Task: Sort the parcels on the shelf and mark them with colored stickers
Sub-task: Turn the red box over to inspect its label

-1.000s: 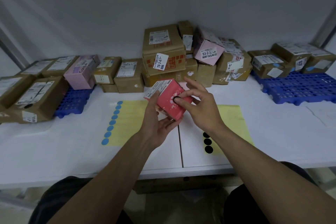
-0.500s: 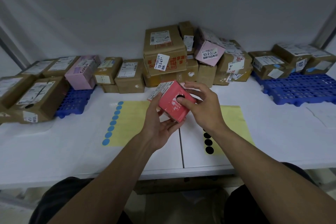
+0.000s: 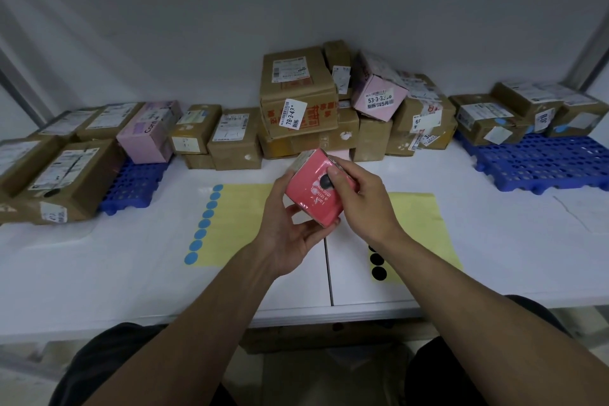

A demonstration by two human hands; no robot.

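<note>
Left hand (image 3: 290,234) cups the red parcel (image 3: 313,198) steady above the shelf (image 3: 131,273), so the right hand (image 3: 365,204), wrapped round it, can press 1 black sticker (image 3: 324,182) flat.

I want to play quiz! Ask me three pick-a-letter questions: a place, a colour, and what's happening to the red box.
1. The yellow sheet of blue round stickers lies: A) on the floor B) on the white shelf, left of the small red cardboard box C) on the wall
2. The round sticker on that box is: A) black B) green C) white
3. The box is: A) set down B) torn open C) held in the left hand
B: sheet flat on shelf. A: black dot under the right hand. C: left fingers wrap it.
</note>
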